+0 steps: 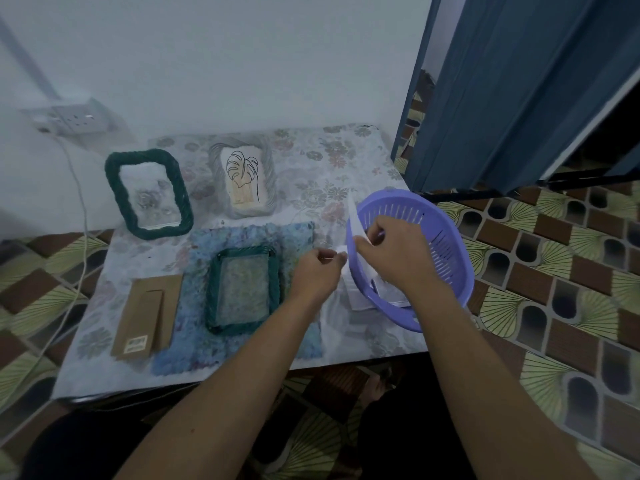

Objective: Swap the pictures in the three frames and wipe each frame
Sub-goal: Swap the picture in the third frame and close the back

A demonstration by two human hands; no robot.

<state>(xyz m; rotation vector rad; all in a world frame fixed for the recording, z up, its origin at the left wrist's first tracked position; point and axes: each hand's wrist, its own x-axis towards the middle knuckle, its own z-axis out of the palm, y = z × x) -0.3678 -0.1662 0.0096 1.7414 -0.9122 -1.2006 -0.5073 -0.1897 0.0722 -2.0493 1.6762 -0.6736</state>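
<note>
Pinching picture (355,216) | left hand (317,270), right hand (394,252) grip (above basket (450,258))

I see a slotted plastic basket (415,216) at right, matt brown cardboard backing (145,317) lower left, fuzzy blue cloth (242,233) at centre.

Frames: three, all left of the hands: far green frame (149,194), grey frame (242,180), near green frame (242,292).
Backing board (147,315): one, furthest left.
Cloth (242,237): one, left of the left hand (317,271).
Basket (446,244): one, beneath the right hand (391,251).
White sheet (354,216): one, pinched by both hands; more in the basket, uncountable.
Leaf picture (242,174): one.
</note>
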